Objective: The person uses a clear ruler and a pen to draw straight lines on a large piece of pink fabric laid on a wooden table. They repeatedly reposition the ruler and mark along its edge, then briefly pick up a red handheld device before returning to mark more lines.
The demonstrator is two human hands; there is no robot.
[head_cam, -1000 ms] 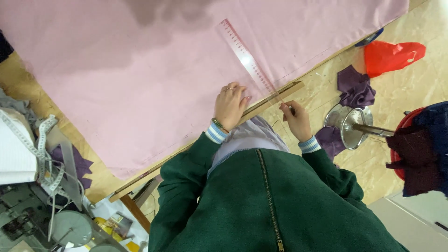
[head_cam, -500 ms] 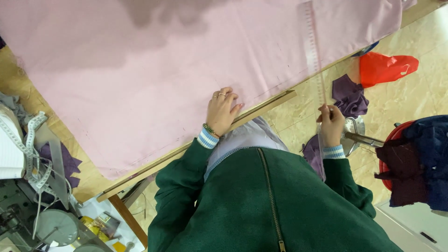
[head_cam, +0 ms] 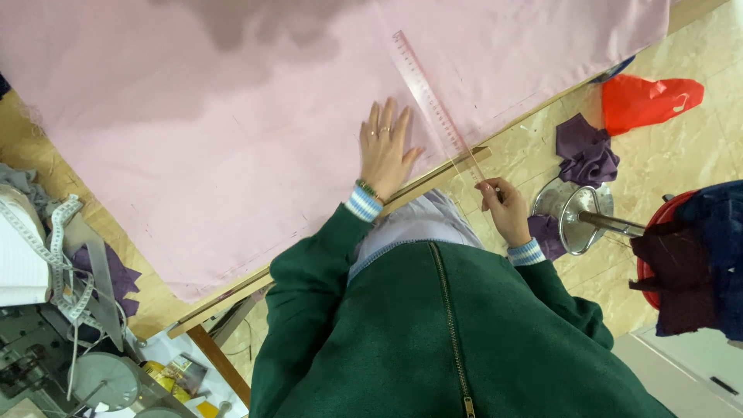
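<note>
A large pink fabric (head_cam: 232, 131) lies spread over a wooden table. My left hand (head_cam: 383, 147) rests flat on it near the table's front edge, fingers apart, with a ring on one finger. A long clear ruler (head_cam: 429, 101) lies slanted across the fabric just right of that hand. Its near end sticks out past the table edge (head_cam: 433, 179). My right hand (head_cam: 505, 210) pinches that near end, off the table in front of my green jacket.
On the tiled floor at right lie purple fabric scraps (head_cam: 587, 155) and an orange plastic bag (head_cam: 646, 101). A metal stool base (head_cam: 576, 217) stands beside dark clothes (head_cam: 696, 255). A sewing machine and tape measure (head_cam: 62, 255) are at left.
The ruler has swung from nearly upright to a slant nearer my left hand. My left hand has opened flat on the fabric. My right hand came in towards the table edge.
</note>
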